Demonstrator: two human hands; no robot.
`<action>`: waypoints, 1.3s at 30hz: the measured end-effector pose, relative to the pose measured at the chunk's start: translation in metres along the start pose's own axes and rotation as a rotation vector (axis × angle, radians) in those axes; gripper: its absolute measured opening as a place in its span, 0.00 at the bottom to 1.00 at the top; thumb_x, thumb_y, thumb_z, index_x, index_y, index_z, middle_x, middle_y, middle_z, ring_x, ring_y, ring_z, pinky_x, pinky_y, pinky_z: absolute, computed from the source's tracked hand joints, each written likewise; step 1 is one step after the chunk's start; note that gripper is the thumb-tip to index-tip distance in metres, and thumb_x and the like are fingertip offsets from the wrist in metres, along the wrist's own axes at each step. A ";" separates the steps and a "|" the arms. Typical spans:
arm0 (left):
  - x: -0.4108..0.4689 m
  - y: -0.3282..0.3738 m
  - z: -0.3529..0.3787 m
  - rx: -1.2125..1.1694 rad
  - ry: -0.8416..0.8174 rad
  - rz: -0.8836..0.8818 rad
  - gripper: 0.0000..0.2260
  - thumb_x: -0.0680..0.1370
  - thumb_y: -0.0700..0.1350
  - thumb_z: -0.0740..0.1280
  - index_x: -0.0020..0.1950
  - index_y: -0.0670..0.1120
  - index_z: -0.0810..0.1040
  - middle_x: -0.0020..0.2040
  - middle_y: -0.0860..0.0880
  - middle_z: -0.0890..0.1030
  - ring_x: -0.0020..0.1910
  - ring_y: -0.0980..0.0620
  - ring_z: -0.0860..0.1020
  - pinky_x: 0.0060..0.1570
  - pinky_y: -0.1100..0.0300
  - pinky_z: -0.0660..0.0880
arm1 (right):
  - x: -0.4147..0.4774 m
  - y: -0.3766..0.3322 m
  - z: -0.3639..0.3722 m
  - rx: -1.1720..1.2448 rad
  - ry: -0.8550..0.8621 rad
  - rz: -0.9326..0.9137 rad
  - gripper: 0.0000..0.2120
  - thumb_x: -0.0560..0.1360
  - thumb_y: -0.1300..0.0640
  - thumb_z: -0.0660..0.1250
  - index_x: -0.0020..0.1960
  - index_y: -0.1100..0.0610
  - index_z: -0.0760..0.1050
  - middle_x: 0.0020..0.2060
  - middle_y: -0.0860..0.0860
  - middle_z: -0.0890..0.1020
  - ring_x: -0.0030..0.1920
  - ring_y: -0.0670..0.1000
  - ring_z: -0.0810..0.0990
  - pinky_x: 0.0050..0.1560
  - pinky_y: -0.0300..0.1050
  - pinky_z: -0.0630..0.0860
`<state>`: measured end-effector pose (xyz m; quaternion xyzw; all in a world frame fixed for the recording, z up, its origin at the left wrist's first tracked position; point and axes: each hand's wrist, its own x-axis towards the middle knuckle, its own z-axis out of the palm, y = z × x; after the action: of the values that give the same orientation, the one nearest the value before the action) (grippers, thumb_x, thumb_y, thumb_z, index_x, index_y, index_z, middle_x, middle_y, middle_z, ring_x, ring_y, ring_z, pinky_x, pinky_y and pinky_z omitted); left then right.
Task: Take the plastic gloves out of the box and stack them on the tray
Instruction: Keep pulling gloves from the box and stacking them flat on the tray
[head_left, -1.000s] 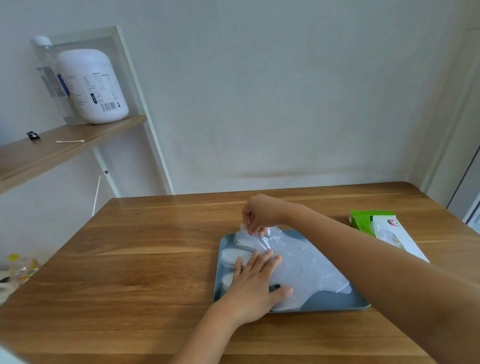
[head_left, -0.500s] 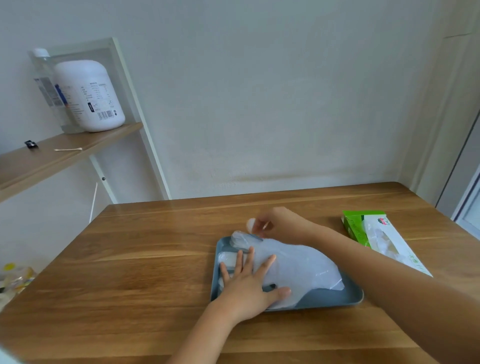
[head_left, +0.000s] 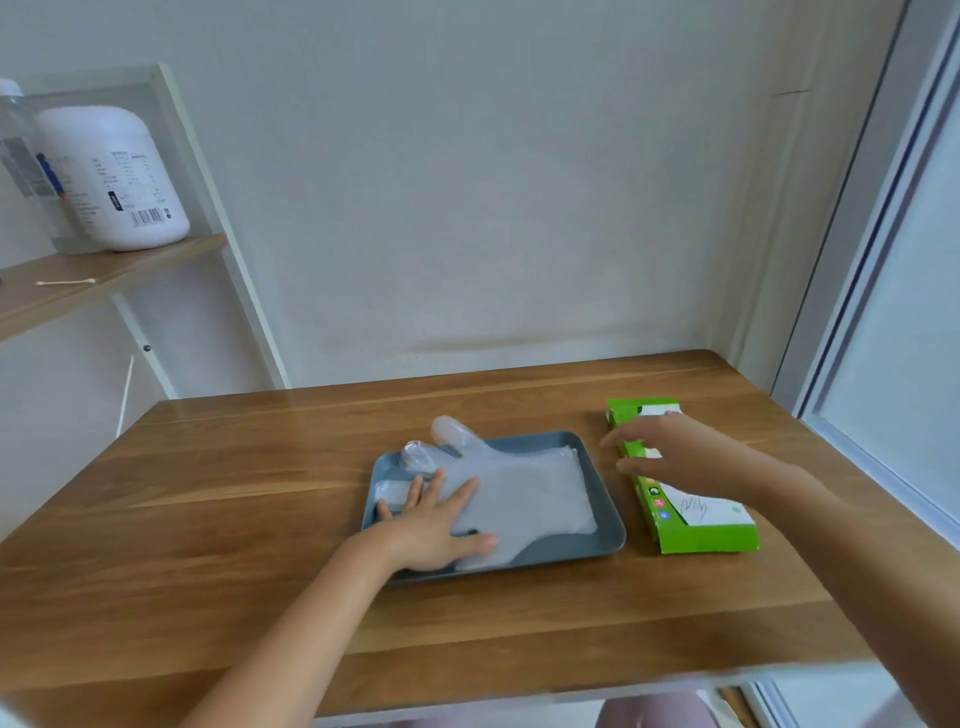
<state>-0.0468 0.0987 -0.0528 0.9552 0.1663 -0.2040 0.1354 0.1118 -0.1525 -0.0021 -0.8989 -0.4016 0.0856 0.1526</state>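
Mid-frame, the left hand (head_left: 436, 530) presses flat on plastic gloves (head_left: 524, 493) in the tray (head_left: 571, 551). Right hand (head_left: 670, 457) hovers, fingers straight, over the box (head_left: 696, 535).

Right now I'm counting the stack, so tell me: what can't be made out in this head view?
- How many gloves lie on the tray: head view, clear layers overlap and the left hand covers part.
- Opening and contents of the box: head view, the blurred right hand covers them.
- Label text of the jug on the shelf: head view, too small and blurred.
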 end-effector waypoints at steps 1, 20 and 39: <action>0.000 0.001 -0.007 -0.010 -0.014 -0.007 0.36 0.76 0.70 0.54 0.78 0.60 0.42 0.79 0.49 0.36 0.77 0.46 0.37 0.73 0.37 0.40 | -0.006 0.011 -0.007 -0.012 0.043 0.026 0.14 0.77 0.53 0.66 0.62 0.48 0.76 0.56 0.41 0.77 0.53 0.45 0.75 0.53 0.37 0.69; 0.025 0.167 0.007 -0.397 0.266 0.409 0.32 0.76 0.53 0.70 0.76 0.47 0.63 0.73 0.48 0.66 0.73 0.49 0.63 0.71 0.56 0.61 | -0.011 0.052 0.022 0.024 0.237 0.251 0.06 0.75 0.54 0.68 0.47 0.57 0.81 0.56 0.51 0.78 0.54 0.51 0.77 0.52 0.43 0.72; 0.049 0.181 0.006 0.024 0.287 0.459 0.33 0.78 0.61 0.62 0.77 0.44 0.60 0.77 0.43 0.59 0.77 0.44 0.54 0.75 0.50 0.45 | 0.023 0.052 0.016 0.487 0.576 0.235 0.04 0.73 0.54 0.72 0.42 0.54 0.80 0.45 0.49 0.80 0.48 0.50 0.77 0.43 0.41 0.69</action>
<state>0.0606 -0.0547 -0.0447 0.9886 -0.0396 -0.0323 0.1419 0.1593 -0.1649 -0.0360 -0.8635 -0.2049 -0.0605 0.4569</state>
